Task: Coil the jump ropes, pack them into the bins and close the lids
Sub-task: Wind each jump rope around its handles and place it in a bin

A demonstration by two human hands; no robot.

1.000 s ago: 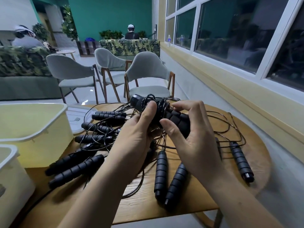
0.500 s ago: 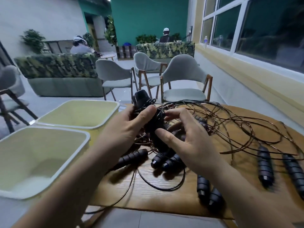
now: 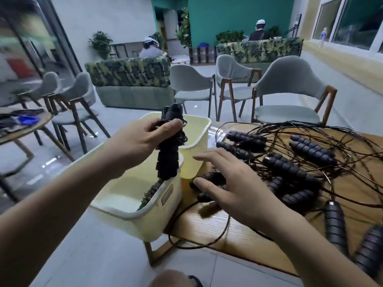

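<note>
My left hand (image 3: 137, 145) grips a coiled jump rope (image 3: 169, 160), black ribbed handles upright with the cord wound round them, held over the rim of the near pale-yellow bin (image 3: 145, 219). Something dark lies inside that bin against its right wall. A second yellow bin (image 3: 202, 129) stands just behind it. My right hand (image 3: 230, 188) hovers with fingers spread above the tangled pile of black-handled ropes (image 3: 290, 166) on the wooden table (image 3: 244, 239), holding nothing.
Thin cords loop across the table and one hangs off its front edge (image 3: 199, 244). Grey chairs (image 3: 290, 96) stand behind the table. Another small table (image 3: 22, 125) sits at the far left. Two people sit far back by patterned sofas.
My left hand has carried the coiled rope leftward from above the table to over the near bin. My right hand has let go and spread open. The view has swung left.
</note>
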